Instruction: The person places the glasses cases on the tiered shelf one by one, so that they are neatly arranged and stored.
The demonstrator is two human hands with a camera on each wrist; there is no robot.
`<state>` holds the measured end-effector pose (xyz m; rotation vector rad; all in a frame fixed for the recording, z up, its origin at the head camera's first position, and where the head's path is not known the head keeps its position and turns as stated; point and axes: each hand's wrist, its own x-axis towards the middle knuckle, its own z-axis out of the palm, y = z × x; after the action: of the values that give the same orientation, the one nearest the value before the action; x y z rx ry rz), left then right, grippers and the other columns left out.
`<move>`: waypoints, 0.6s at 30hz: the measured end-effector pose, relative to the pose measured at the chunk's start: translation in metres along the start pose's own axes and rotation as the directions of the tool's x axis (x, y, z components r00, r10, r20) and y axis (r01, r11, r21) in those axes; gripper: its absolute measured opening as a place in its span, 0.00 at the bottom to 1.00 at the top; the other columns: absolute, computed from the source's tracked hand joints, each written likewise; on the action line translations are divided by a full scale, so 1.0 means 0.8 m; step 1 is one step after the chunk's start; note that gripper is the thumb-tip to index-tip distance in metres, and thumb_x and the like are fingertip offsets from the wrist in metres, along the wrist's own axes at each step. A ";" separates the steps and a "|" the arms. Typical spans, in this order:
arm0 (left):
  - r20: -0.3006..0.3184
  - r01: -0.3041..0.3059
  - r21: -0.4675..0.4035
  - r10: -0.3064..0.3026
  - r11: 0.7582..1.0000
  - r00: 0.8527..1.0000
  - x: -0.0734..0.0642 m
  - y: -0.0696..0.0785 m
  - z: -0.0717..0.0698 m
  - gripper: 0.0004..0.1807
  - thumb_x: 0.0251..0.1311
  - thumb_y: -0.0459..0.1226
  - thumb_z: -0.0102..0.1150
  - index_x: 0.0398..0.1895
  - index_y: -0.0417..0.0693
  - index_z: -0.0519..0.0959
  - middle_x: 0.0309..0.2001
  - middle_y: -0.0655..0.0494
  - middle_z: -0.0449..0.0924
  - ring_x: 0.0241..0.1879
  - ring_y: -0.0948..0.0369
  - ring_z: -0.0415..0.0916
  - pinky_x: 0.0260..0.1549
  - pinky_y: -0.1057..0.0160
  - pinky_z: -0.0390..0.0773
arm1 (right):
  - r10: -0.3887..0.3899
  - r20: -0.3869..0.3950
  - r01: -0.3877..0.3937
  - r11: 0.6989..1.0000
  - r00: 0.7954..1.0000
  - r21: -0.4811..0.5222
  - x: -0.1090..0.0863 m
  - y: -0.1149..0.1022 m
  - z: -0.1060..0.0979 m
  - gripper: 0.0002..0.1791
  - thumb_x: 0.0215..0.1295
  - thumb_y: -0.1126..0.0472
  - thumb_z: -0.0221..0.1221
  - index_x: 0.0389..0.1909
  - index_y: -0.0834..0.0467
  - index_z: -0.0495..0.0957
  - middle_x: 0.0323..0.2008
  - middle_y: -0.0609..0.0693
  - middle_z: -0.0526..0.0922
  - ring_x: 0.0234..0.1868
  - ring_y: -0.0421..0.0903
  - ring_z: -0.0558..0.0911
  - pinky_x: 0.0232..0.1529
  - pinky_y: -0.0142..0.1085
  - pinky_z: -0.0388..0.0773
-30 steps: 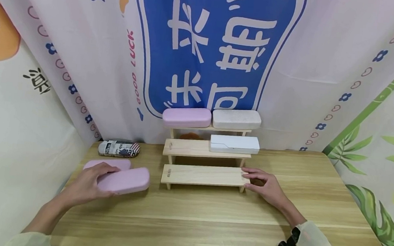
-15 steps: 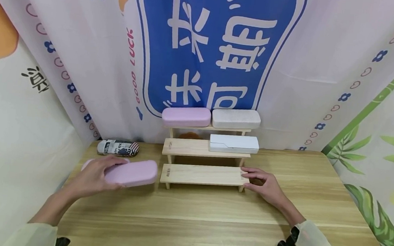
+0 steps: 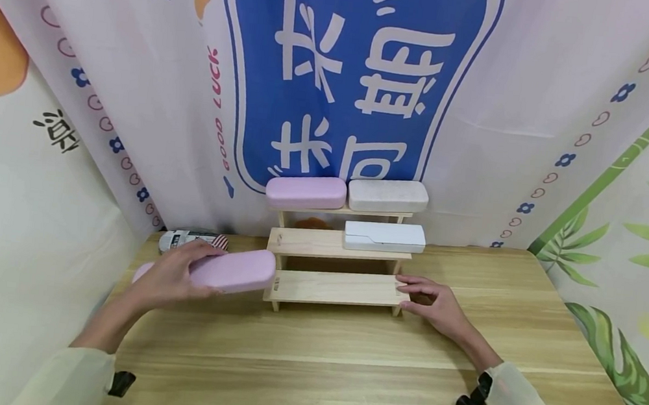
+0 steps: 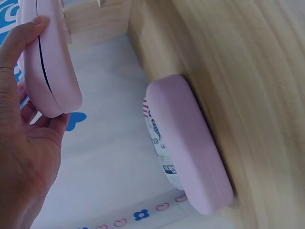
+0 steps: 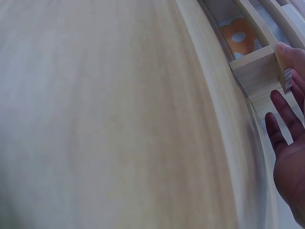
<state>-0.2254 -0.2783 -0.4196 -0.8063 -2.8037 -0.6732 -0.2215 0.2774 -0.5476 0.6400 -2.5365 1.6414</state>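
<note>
My left hand (image 3: 167, 278) grips a pink glasses case (image 3: 242, 269) in the air, its right end at the left end of the rack's lowest shelf. The left wrist view shows the thumb along the dark seam of this case (image 4: 52, 67) and the fingers beneath it. A second pink glasses case (image 4: 190, 148) lies on the table, mostly hidden behind my left hand in the head view. My right hand (image 3: 437, 308) holds the right end of the lowest shelf of a three-tier wooden display rack (image 3: 334, 288), thumb and fingers at the board's end (image 5: 281, 69).
On the top tier sit a pink case (image 3: 306, 192) and a grey-white case (image 3: 387, 196). A white case (image 3: 384, 237) rests on the middle tier's right half. Behind my left hand lies a newsprint-patterned case (image 3: 180, 239). A printed curtain (image 3: 481, 159) hangs behind the table (image 3: 308, 370).
My left hand has carried the pink glasses case up and to the right, away from the other pink case, toward the rack. My right hand has stayed on the shelf end.
</note>
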 end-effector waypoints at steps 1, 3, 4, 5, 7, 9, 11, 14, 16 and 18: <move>0.001 -0.001 -0.004 0.001 1.000 1.000 0.003 0.001 0.000 0.38 0.42 0.45 0.86 0.60 0.45 0.84 0.57 0.43 0.86 0.53 0.46 0.84 0.52 0.44 0.82 | 0.002 0.000 -0.002 1.000 1.000 0.002 0.000 0.000 0.000 0.18 0.65 0.60 0.73 0.56 0.51 0.89 0.68 0.52 0.83 0.70 0.31 0.77 0.68 0.18 0.68; -0.001 -0.004 -0.015 0.004 1.000 1.000 0.008 0.003 0.001 0.38 0.42 0.44 0.85 0.60 0.45 0.84 0.58 0.42 0.85 0.55 0.45 0.83 0.54 0.42 0.82 | 0.002 0.001 -0.002 1.000 1.000 0.005 0.000 0.000 0.000 0.18 0.66 0.60 0.73 0.56 0.51 0.89 0.68 0.53 0.83 0.70 0.31 0.77 0.67 0.18 0.69; -0.004 -0.007 -0.018 0.007 1.000 1.000 0.011 0.004 0.002 0.37 0.42 0.43 0.85 0.60 0.45 0.84 0.58 0.42 0.85 0.55 0.45 0.83 0.54 0.42 0.82 | 0.004 0.001 -0.004 1.000 1.000 0.007 0.000 -0.001 0.000 0.18 0.65 0.60 0.73 0.56 0.51 0.89 0.68 0.52 0.83 0.69 0.30 0.77 0.67 0.18 0.69; -0.007 -0.010 -0.020 0.010 1.000 1.000 0.013 0.006 0.002 0.37 0.42 0.44 0.85 0.60 0.45 0.85 0.58 0.42 0.86 0.54 0.46 0.84 0.53 0.43 0.82 | 0.004 0.001 -0.004 1.000 1.000 0.008 0.000 -0.001 0.000 0.18 0.65 0.60 0.73 0.56 0.51 0.89 0.68 0.52 0.83 0.69 0.30 0.77 0.67 0.18 0.70; -0.013 -0.015 -0.027 0.014 1.000 1.000 0.019 0.008 0.003 0.37 0.43 0.44 0.85 0.60 0.46 0.85 0.56 0.44 0.86 0.52 0.48 0.84 0.51 0.46 0.82 | 0.005 0.000 -0.005 1.000 1.000 0.006 0.000 -0.001 0.000 0.18 0.65 0.60 0.73 0.56 0.51 0.89 0.68 0.52 0.83 0.69 0.30 0.77 0.67 0.18 0.70; -0.015 -0.016 -0.031 0.015 0.999 1.000 0.024 0.011 0.004 0.37 0.43 0.45 0.85 0.61 0.47 0.85 0.53 0.48 0.86 0.50 0.51 0.83 0.49 0.51 0.81 | 0.007 0.000 -0.007 1.000 1.000 0.005 -0.001 -0.001 0.000 0.18 0.65 0.60 0.73 0.56 0.51 0.89 0.68 0.52 0.83 0.69 0.30 0.77 0.67 0.18 0.70; -0.015 -0.017 -0.031 0.017 0.999 1.000 0.029 0.014 0.005 0.37 0.44 0.45 0.86 0.61 0.48 0.85 0.52 0.50 0.86 0.48 0.53 0.83 0.47 0.53 0.80 | 0.011 0.000 -0.011 1.000 1.000 0.003 -0.001 -0.001 0.000 0.18 0.65 0.60 0.74 0.56 0.51 0.89 0.68 0.52 0.83 0.69 0.29 0.77 0.67 0.18 0.70; -0.014 -0.018 -0.039 0.018 0.999 1.000 0.037 0.018 0.007 0.38 0.45 0.47 0.85 0.63 0.49 0.84 0.52 0.51 0.86 0.48 0.54 0.83 0.48 0.54 0.80 | 0.015 -0.001 -0.015 1.000 1.000 0.005 0.000 -0.002 -0.001 0.18 0.65 0.59 0.74 0.56 0.51 0.89 0.68 0.52 0.83 0.69 0.29 0.77 0.67 0.19 0.70; -0.015 -0.015 -0.043 0.015 0.999 1.000 0.042 0.020 0.008 0.38 0.46 0.48 0.85 0.64 0.49 0.84 0.53 0.51 0.86 0.49 0.54 0.83 0.48 0.53 0.80 | 0.012 0.000 -0.012 1.000 1.000 0.002 0.000 -0.002 0.000 0.18 0.65 0.59 0.74 0.56 0.51 0.89 0.68 0.52 0.83 0.69 0.30 0.77 0.66 0.19 0.71; -0.013 -0.004 -0.055 0.004 0.998 1.000 0.047 0.021 0.010 0.39 0.47 0.49 0.85 0.64 0.48 0.83 0.55 0.51 0.85 0.50 0.54 0.82 0.48 0.54 0.80 | 0.010 0.001 -0.010 1.000 1.000 -0.002 0.000 -0.001 0.000 0.18 0.65 0.60 0.74 0.56 0.51 0.89 0.68 0.52 0.83 0.69 0.30 0.77 0.66 0.19 0.71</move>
<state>-0.2485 -0.2443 -0.4103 -0.8134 -2.7823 -0.7555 -0.2215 0.2770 -0.5465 0.6298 -2.5452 1.6423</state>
